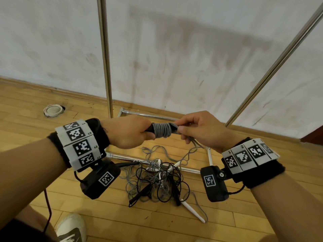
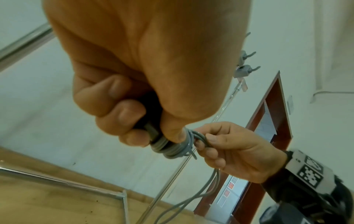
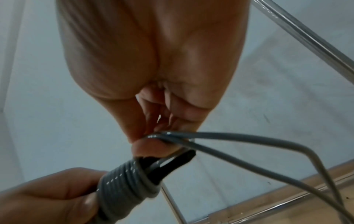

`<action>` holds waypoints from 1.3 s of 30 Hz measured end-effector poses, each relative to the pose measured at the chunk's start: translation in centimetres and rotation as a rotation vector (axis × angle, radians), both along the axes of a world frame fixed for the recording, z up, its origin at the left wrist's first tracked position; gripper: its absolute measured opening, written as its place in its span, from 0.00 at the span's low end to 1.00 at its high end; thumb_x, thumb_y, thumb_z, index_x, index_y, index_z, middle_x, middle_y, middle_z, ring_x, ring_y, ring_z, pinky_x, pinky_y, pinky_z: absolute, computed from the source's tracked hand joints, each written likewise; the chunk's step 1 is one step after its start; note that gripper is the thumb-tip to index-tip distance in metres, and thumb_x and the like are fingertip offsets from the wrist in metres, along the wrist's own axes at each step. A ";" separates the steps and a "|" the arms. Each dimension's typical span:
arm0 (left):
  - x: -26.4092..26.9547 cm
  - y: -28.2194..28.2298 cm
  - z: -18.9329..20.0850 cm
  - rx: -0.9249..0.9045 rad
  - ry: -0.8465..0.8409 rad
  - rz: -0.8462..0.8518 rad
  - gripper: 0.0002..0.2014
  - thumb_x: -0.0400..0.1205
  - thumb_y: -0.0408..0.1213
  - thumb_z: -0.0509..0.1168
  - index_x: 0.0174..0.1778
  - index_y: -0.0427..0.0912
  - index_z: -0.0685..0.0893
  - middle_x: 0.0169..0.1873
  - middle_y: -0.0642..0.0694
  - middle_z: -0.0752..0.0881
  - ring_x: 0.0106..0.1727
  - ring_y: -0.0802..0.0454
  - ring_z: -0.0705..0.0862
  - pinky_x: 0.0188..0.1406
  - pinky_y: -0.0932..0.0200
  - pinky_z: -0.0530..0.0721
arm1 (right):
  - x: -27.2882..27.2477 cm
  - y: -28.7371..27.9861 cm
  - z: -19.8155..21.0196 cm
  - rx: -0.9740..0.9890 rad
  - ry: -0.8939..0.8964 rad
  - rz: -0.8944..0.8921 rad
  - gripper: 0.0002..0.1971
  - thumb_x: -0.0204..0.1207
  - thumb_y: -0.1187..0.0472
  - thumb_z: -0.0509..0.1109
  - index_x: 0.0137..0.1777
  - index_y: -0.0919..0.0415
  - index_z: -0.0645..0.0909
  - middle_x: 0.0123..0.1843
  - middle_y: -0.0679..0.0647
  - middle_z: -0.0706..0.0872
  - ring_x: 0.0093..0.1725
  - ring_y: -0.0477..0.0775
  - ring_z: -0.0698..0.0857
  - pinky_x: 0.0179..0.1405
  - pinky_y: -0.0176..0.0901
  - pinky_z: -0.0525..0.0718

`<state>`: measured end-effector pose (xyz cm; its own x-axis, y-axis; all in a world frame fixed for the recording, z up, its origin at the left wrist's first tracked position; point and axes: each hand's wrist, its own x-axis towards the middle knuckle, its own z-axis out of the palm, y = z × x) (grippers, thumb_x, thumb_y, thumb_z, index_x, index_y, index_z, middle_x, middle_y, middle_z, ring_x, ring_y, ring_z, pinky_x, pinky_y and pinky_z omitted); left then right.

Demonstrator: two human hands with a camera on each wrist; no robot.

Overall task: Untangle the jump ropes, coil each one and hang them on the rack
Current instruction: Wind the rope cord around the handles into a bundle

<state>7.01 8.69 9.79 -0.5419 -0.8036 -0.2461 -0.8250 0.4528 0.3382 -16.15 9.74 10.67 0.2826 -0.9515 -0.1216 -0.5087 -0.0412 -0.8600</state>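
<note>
My left hand (image 1: 134, 132) grips the black handles (image 3: 172, 163) of a grey jump rope, with several turns of grey cord (image 1: 161, 131) wound tightly round them. My right hand (image 1: 195, 130) pinches the loose grey cord (image 3: 229, 137) just right of the winding, thumb against fingertips. From there the cord hangs down to a tangled pile (image 1: 157, 179) of grey and black ropes on the wooden floor below, with black handles (image 1: 138, 195) and white handles (image 1: 192, 211) among it. The metal rack (image 1: 104, 55) stands in front of me.
The rack's base bars (image 1: 153, 158) lie on the floor around the pile, one slanted pole (image 1: 279, 62) rises at the right. A round white floor fitting (image 1: 53, 110) sits at the left by the wall. My shoe (image 1: 71, 227) is at the bottom.
</note>
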 end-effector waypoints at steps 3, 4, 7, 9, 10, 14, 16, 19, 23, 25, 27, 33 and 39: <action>0.0 -0.2 0.2 -0.061 0.150 0.054 0.13 0.89 0.47 0.58 0.39 0.49 0.75 0.30 0.49 0.80 0.26 0.55 0.75 0.24 0.64 0.72 | 0.2 0.0 0.1 -0.100 -0.123 -0.095 0.04 0.76 0.71 0.74 0.49 0.64 0.86 0.30 0.56 0.88 0.26 0.48 0.85 0.29 0.36 0.83; -0.1 -0.2 0.3 -0.079 0.209 0.070 0.12 0.89 0.46 0.59 0.39 0.50 0.75 0.29 0.50 0.80 0.24 0.58 0.74 0.23 0.66 0.72 | 0.3 0.0 0.0 -0.132 -0.150 -0.116 0.04 0.76 0.71 0.75 0.48 0.64 0.85 0.29 0.56 0.88 0.25 0.48 0.84 0.28 0.37 0.83; -0.3 -0.2 0.6 -0.081 0.353 0.112 0.09 0.88 0.44 0.59 0.41 0.51 0.77 0.30 0.48 0.82 0.25 0.60 0.76 0.26 0.64 0.75 | 0.6 0.3 -0.1 -0.234 -0.163 -0.174 0.04 0.76 0.67 0.76 0.45 0.65 0.82 0.30 0.56 0.89 0.24 0.47 0.84 0.23 0.38 0.81; -0.4 -0.3 0.8 -0.072 0.392 0.159 0.09 0.88 0.45 0.59 0.44 0.49 0.79 0.33 0.46 0.84 0.29 0.54 0.79 0.31 0.52 0.80 | 0.7 0.3 -0.2 -0.282 -0.166 -0.212 0.07 0.77 0.63 0.76 0.43 0.65 0.82 0.32 0.56 0.90 0.24 0.49 0.85 0.21 0.41 0.81; -0.4 -0.3 0.9 -0.064 0.423 0.179 0.10 0.88 0.46 0.59 0.43 0.49 0.79 0.33 0.47 0.84 0.29 0.54 0.79 0.31 0.51 0.79 | 0.8 0.3 -0.2 -0.298 -0.170 -0.227 0.08 0.77 0.60 0.76 0.42 0.64 0.82 0.32 0.56 0.90 0.24 0.50 0.85 0.20 0.42 0.81; -0.5 0.0 1.6 -0.004 0.569 0.190 0.11 0.88 0.44 0.59 0.41 0.49 0.79 0.28 0.53 0.82 0.26 0.59 0.77 0.29 0.60 0.77 | 0.5 0.1 -0.2 -0.320 -0.223 -0.239 0.09 0.79 0.61 0.74 0.41 0.66 0.84 0.32 0.57 0.90 0.26 0.50 0.86 0.24 0.42 0.82; -0.4 0.2 2.0 0.028 0.612 0.184 0.11 0.89 0.42 0.59 0.41 0.48 0.79 0.27 0.53 0.82 0.27 0.58 0.78 0.31 0.57 0.78 | 0.4 0.1 -0.2 -0.289 -0.299 -0.188 0.03 0.79 0.69 0.72 0.46 0.69 0.85 0.37 0.62 0.91 0.31 0.52 0.89 0.29 0.43 0.86; 0.0 0.6 2.4 0.093 0.640 0.146 0.11 0.89 0.41 0.58 0.43 0.44 0.79 0.27 0.51 0.81 0.28 0.55 0.77 0.32 0.55 0.78 | -0.2 0.0 -0.5 -0.198 -0.406 -0.101 0.09 0.78 0.78 0.68 0.53 0.69 0.85 0.43 0.64 0.91 0.39 0.54 0.91 0.40 0.43 0.89; 0.5 1.1 2.9 0.170 0.663 0.063 0.11 0.90 0.40 0.58 0.46 0.39 0.78 0.26 0.52 0.79 0.27 0.54 0.74 0.30 0.58 0.75 | -0.6 0.3 -0.7 -0.144 -0.306 -0.063 0.08 0.81 0.64 0.70 0.45 0.66 0.88 0.35 0.61 0.89 0.30 0.51 0.86 0.30 0.38 0.83; 0.8 1.2 3.2 0.200 0.680 0.021 0.13 0.89 0.44 0.57 0.46 0.37 0.78 0.25 0.52 0.79 0.26 0.54 0.73 0.28 0.62 0.73 | -0.8 0.2 -1.0 -0.155 -0.167 -0.069 0.17 0.79 0.49 0.69 0.39 0.63 0.89 0.27 0.59 0.85 0.22 0.49 0.78 0.23 0.37 0.76; 1.0 1.4 3.6 0.230 0.661 -0.015 0.15 0.85 0.47 0.58 0.48 0.37 0.78 0.25 0.53 0.78 0.26 0.53 0.72 0.26 0.63 0.72 | -1.2 0.0 -1.1 -0.170 -0.072 -0.048 0.22 0.75 0.41 0.68 0.38 0.60 0.90 0.23 0.54 0.82 0.21 0.48 0.73 0.24 0.37 0.73; 1.7 1.6 4.4 0.348 0.600 -0.111 0.11 0.87 0.45 0.58 0.58 0.45 0.82 0.27 0.50 0.78 0.26 0.52 0.71 0.27 0.63 0.71 | -1.6 -0.7 -1.5 -0.151 -0.002 0.118 0.15 0.81 0.66 0.70 0.41 0.42 0.86 0.33 0.35 0.88 0.32 0.38 0.86 0.35 0.27 0.83; 1.5 2.3 3.8 0.410 0.341 -0.200 0.10 0.90 0.41 0.58 0.42 0.49 0.77 0.27 0.54 0.79 0.27 0.58 0.74 0.30 0.68 0.73 | -2.2 -1.1 -1.8 -0.144 0.418 0.267 0.13 0.79 0.58 0.72 0.33 0.58 0.82 0.29 0.48 0.83 0.27 0.42 0.78 0.29 0.35 0.75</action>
